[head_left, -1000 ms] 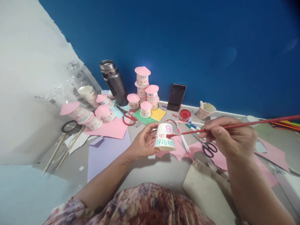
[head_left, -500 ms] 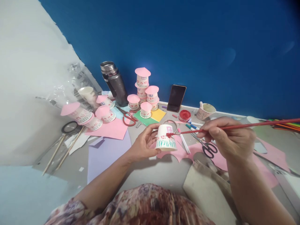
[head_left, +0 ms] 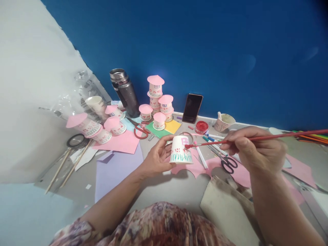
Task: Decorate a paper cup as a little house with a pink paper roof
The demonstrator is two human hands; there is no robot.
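My left hand (head_left: 156,158) grips an upturned white paper cup (head_left: 180,150), painted with green grass strokes, red flowers and a pink window. My right hand (head_left: 253,147) pinches a long red paintbrush (head_left: 256,138); its red-loaded tip touches the cup's right side near the window. The cup hovers just above pink paper scraps (head_left: 197,167).
Finished cup houses with pink roofs (head_left: 156,99) are stacked by the blue wall, more lie at left (head_left: 89,127). A black flask (head_left: 125,91), a phone (head_left: 192,107), a red paint pot (head_left: 201,126), a mug (head_left: 224,121), scissors (head_left: 227,162), markers and coloured sheets surround them.
The brush tip has shifted slightly up and right along the cup's side. The left hand has turned the cup a little; the view has barely moved.
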